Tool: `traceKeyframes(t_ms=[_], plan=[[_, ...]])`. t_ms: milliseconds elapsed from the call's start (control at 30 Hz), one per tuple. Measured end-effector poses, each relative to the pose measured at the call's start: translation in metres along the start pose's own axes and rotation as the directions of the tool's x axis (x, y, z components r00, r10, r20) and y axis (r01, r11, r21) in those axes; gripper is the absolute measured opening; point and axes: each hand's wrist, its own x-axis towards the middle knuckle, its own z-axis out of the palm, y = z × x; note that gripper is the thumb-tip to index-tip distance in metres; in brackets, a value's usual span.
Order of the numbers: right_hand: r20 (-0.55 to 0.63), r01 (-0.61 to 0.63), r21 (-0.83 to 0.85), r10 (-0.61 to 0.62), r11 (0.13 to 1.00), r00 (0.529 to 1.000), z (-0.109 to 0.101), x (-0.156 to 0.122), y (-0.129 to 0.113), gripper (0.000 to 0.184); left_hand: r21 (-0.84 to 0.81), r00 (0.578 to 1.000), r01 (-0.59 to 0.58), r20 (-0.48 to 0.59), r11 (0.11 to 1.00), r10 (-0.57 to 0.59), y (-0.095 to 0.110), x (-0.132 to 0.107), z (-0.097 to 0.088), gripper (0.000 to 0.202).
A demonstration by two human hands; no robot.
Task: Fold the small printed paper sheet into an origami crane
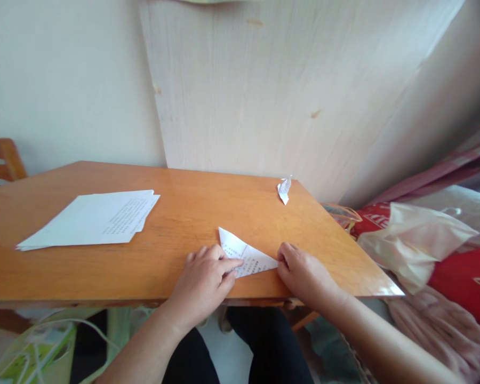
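Note:
A sheet of printed paper (256,258), folded into a triangle, lies flat near the front edge of the wooden table (208,202). My left hand (208,269) rests over its left part, with the index finger stretched out across the print and the other fingers loosely bent. At the triangle's right corner, my right hand (304,269) is closed, its thumb and fingers pinching the paper tip. The left hand covers part of the triangle's lower left side.
A stack of white printed sheets (92,218) lies on the table's left. Near the far right corner stands a small folded paper piece (284,190). Beyond the right edge are red bags (468,282) and a pale plastic bag (412,240). A wooden chair (8,157) is at far left.

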Motion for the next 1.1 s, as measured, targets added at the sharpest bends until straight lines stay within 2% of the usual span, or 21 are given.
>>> traceKeyframes(t_ms=[233,400,600,833,1100], plan=[[0.024,0.07,-0.046,-0.069,0.996,0.997,0.001,-0.001,-0.025,0.008,0.002,1.0,-0.012,-0.024,1.0,0.012,0.001,0.0,0.001,0.029],[0.041,0.098,-0.029,-0.097,0.995,0.994,0.002,-0.002,-0.042,0.011,-0.021,1.0,-0.024,-0.001,0.999,0.024,0.003,-0.001,-0.002,0.028],[0.036,0.155,0.031,-0.156,0.987,0.987,0.001,-0.005,-0.06,0.009,-0.054,0.999,-0.014,-0.031,0.998,0.012,0.003,-0.001,-0.002,0.029],[0.101,0.098,0.244,-0.125,0.965,0.987,0.007,0.006,-0.058,0.008,-0.084,1.0,-0.021,-0.015,0.996,0.02,0.002,-0.001,-0.002,0.029],[0.127,0.082,0.205,-0.109,0.975,0.986,0.006,0.012,-0.058,0.007,-0.135,0.99,-0.085,0.104,0.987,0.1,-0.011,0.008,-0.01,0.039]])
